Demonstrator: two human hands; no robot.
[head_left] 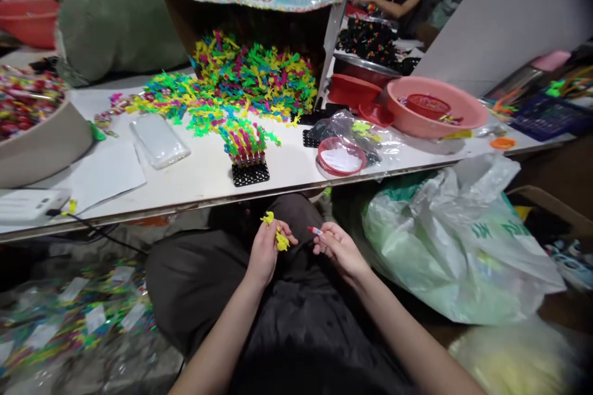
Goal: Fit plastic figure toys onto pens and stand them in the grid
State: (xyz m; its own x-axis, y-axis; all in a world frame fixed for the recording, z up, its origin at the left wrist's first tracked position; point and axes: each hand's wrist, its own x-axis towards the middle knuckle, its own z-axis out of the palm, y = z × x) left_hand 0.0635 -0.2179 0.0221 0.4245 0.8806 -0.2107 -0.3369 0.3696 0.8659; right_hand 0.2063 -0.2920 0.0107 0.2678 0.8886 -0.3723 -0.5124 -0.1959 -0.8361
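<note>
Through the head camera I'm seeing both hands hanging over the lap [296, 268], just off the near edge of the table [204, 168]. The left hand [265, 254] is curling loosely, its thumb and fingers wrapping a yellow figure [281, 241]; the fingers are hiding its middle, so I cannot tell whether it is one piece or two. The right hand [340, 248] is pinching a small red-tipped piece [315, 231], the tip pointing toward the left hand, a gap lying between the two.

I'm judging the figure to be light, bendy and hardly fragile, so I'm favouring a hold on its thicker body over its thin limbs. The piece is looking light, stiff and smooth; I'm preferring a pinch at its pale end.

Near the table's front edge, a black rack [251, 175] is holding coloured figures [245, 143] upright.
</note>
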